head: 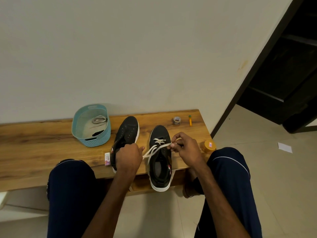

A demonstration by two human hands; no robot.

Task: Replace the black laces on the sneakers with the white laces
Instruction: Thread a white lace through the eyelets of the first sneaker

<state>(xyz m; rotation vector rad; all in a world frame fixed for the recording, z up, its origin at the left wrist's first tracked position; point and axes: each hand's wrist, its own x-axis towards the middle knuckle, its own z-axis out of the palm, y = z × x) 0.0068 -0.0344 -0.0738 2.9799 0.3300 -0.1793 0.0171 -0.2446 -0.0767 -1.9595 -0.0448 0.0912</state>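
Nearest you, your knees in dark navy trousers with thin white piping sit either side of the laced sneaker. Its heel hangs over the front edge of the wooden bench, a plank with warm, streaked grain. The shoe is matte black with a smooth white rubber sole and a red, white and blue striped tab at the collar. The flat white lace crosses only its eyelets nearest the toe.

Just left of that sneaker, your left hand is curled into a fist on the lace's slack strands, which slant down to it from the eyelets. At the sneaker's right edge, your right hand pinches the lace between thumb and fingertips.

Partly under your left hand, left of the laced sneaker, lies the other sneaker, its punched eyelet holes showing. Left of that sneaker's heel is a small white box printed "camlin".

Right of the laced sneaker stands a yellow-lidded jar; its red-and-blue label is too small to read.

Farther left, an oval teal basket with a woven-textured wall holds a pale lace bundle and a black lace. Beyond the laced sneaker's toe, to the right, sit a patterned tape roll and a yellow stick with a green cap.
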